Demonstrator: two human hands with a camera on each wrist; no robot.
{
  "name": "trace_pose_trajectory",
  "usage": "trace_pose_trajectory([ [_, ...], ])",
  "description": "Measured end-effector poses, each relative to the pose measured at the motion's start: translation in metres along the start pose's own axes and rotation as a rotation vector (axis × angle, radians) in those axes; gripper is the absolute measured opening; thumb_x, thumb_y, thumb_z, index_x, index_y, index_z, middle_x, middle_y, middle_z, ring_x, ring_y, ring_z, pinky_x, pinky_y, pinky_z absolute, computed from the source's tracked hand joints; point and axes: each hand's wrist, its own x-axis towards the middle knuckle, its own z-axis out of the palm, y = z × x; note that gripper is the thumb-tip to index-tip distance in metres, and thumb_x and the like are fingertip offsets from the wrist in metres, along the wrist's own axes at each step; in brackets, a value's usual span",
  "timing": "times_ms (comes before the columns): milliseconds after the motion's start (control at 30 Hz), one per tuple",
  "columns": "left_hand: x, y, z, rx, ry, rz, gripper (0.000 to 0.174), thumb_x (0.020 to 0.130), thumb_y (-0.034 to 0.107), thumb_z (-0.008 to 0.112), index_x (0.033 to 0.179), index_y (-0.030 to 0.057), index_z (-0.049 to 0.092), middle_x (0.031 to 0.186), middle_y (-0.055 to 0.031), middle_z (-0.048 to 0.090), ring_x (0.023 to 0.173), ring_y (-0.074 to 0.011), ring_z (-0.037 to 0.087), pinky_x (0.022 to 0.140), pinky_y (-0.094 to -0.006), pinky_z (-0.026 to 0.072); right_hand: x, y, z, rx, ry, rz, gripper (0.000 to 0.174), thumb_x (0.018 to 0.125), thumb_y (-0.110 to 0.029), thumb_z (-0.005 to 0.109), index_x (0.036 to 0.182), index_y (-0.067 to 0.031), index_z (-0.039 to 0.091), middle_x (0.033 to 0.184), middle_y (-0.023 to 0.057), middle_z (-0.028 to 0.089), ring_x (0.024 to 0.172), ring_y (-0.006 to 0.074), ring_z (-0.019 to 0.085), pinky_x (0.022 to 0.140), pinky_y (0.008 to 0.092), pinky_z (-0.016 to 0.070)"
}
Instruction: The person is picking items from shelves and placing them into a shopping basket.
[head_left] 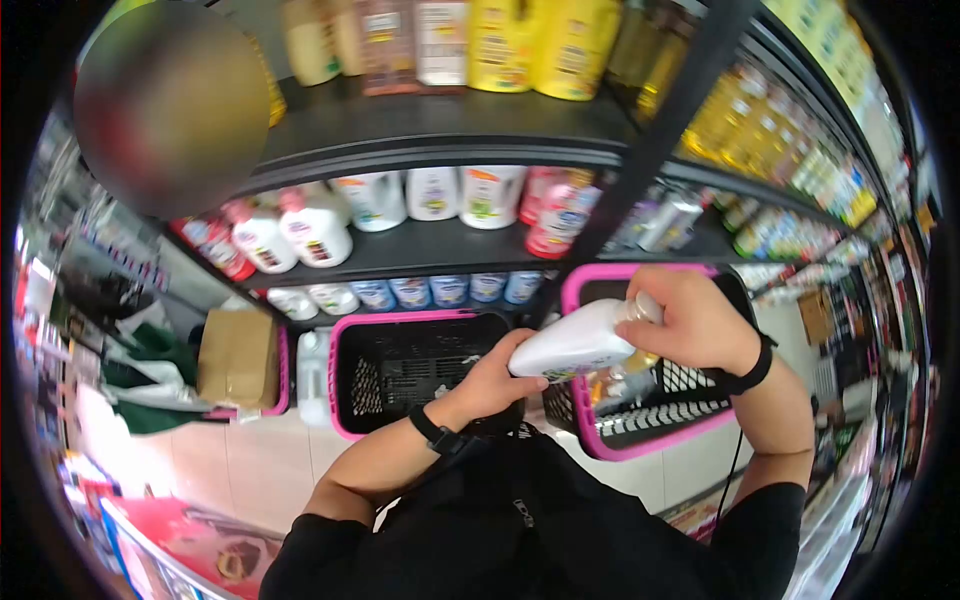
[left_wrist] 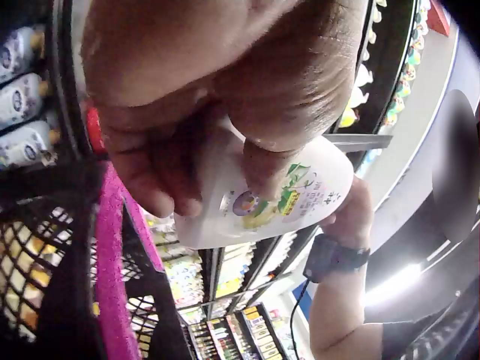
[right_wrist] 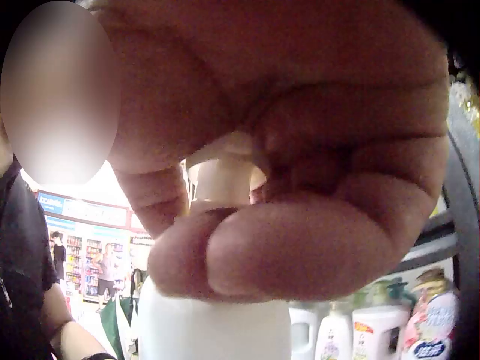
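Observation:
A white bottle with a printed label lies tilted between my two hands, over the gap between two baskets. My left hand grips it round its base end, thumb along the side; the label shows green leaves and yellow fruit in the left wrist view. At the other end my right hand has its fingers curled round the pale pump neck, just above the white shoulder of the bottle. Part of the neck is hidden behind those fingers.
A black basket with a pink rim stands at left; another pink-rimmed basket at right holds bottles. Shelves of bottles rise in front. A cardboard box and a white jug stand farther left.

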Motion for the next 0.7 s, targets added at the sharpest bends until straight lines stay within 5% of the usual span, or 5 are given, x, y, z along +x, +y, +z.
trace_pose_trajectory([
  [200, -0.015, -0.036, -0.088, -0.198, 0.124, -0.057, 0.066, 0.087, 0.006, 0.073, 0.144, 0.0021, 0.040, 0.112, -0.0093, 0.062, 0.087, -0.0139, 0.062, 0.074, -0.0296, 0.0546, 0.106, -0.039, 0.067, 0.017, 0.019, -0.252, 0.032, 0.079, -0.031, 0.076, 0.090, -0.0050, 0.060, 0.081, 0.0176, 0.065, 0.077, 0.0389, 0.065, 0.065, 0.0453, 0.0501],
  [433, 0.012, -0.078, -0.189, -0.338, 0.442, -0.156, 0.073, 0.095, 0.021, 0.070, 0.150, 0.0030, 0.025, 0.115, -0.0149, 0.058, 0.085, -0.0155, 0.062, 0.072, -0.0302, 0.0573, 0.229, -0.071, 0.147, -0.190, 0.066, -0.194, 0.039, 0.082, -0.040, 0.068, 0.090, -0.0018, 0.060, 0.079, 0.0222, 0.067, 0.077, 0.0417, 0.066, 0.069, 0.0510, 0.0512],
  [467, 0.018, -0.082, -0.199, -0.362, 0.492, -0.141, 0.080, 0.096, 0.025, 0.069, 0.152, 0.0021, 0.018, 0.104, -0.0151, 0.062, 0.078, -0.0158, 0.062, 0.068, -0.0294, 0.0555, 0.243, -0.072, 0.155, -0.198, 0.087, -0.188, 0.039, 0.082, -0.039, 0.068, 0.090, -0.0016, 0.060, 0.078, 0.0226, 0.067, 0.077, 0.0421, 0.066, 0.069, 0.0514, 0.0512],
  [600, 0.044, -0.107, -0.246, -0.067, 0.622, -0.137, 0.094, 0.095, 0.038, 0.067, 0.151, -0.0087, 0.008, 0.077, -0.0121, 0.068, 0.070, -0.0171, 0.064, 0.064, -0.0299, 0.0514, 0.295, -0.073, 0.184, -0.198, 0.167, -0.176, 0.040, 0.083, -0.039, 0.067, 0.090, -0.0008, 0.059, 0.077, 0.0236, 0.067, 0.075, 0.0432, 0.066, 0.068, 0.0532, 0.0507],
  [700, 0.049, -0.099, -0.264, 0.081, 0.658, -0.155, 0.091, 0.097, 0.039, 0.064, 0.152, -0.0071, 0.008, 0.084, -0.0129, 0.068, 0.069, -0.0160, 0.062, 0.064, -0.0309, 0.0526, 0.320, -0.084, 0.190, -0.226, 0.152, -0.135, 0.041, 0.083, -0.040, 0.066, 0.093, 0.0003, 0.062, 0.081, 0.0242, 0.068, 0.080, 0.0432, 0.067, 0.073, 0.0526, 0.0517],
])
